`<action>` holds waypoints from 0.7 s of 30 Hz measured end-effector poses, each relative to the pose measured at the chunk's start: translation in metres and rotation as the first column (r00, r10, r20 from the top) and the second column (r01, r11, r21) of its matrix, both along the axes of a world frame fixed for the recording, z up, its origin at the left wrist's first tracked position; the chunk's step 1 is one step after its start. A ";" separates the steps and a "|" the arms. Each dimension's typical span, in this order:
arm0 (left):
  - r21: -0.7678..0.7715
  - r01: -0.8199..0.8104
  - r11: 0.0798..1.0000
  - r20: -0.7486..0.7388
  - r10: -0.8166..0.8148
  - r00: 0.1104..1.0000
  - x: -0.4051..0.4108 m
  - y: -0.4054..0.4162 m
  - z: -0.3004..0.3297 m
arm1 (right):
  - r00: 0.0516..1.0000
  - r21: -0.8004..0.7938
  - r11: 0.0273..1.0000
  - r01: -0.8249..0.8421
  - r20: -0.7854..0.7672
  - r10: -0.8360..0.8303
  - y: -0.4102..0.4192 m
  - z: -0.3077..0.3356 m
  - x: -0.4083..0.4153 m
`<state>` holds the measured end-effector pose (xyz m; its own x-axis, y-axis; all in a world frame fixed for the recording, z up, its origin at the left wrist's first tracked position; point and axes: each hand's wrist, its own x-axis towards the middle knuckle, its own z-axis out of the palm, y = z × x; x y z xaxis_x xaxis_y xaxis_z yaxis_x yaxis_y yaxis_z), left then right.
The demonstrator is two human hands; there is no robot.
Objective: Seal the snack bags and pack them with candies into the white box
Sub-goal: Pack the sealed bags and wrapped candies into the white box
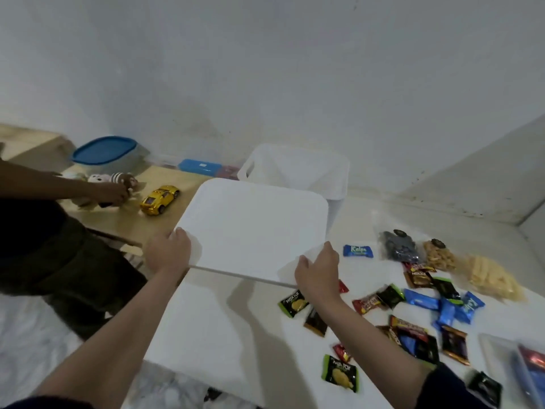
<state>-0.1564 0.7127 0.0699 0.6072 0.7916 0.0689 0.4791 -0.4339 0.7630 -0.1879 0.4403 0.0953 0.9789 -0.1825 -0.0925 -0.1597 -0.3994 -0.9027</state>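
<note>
Head view: the left hand [168, 252] grips the near left corner of the white lid [253, 228] and the right hand [318, 271] its near right edge, mid-frame. The open white box [298, 172] stands behind. Candies [418, 311] and snack bags [442, 258] lie right.

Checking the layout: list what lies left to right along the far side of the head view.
Blue-lidded container → yellow toy car → white lid held in both hands → blue Kalpa candy → dark snack bag → pale snack bag.
</note>
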 end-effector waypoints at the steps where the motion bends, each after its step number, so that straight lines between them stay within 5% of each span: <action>1: 0.049 -0.032 0.998 -0.043 0.034 0.999 -0.015 0.000 -0.006 | 1.000 -0.016 1.000 -0.024 -0.009 0.024 0.001 -0.008 -0.010; 6: 0.165 -0.058 0.985 -0.238 0.097 0.966 -0.080 0.009 -0.046 | 0.988 -0.017 0.992 -0.122 -0.095 0.120 0.009 -0.058 -0.052; 15: 0.319 0.018 0.948 -0.352 0.100 0.930 -0.125 0.040 -0.091 | 0.896 -0.059 0.936 -0.347 -0.317 0.312 0.037 -0.120 -0.076; 21: 0.210 0.215 0.954 -0.558 -0.063 0.827 -0.118 0.034 -0.122 | 0.877 -0.197 0.895 -0.401 -0.365 0.312 0.036 -0.138 -0.069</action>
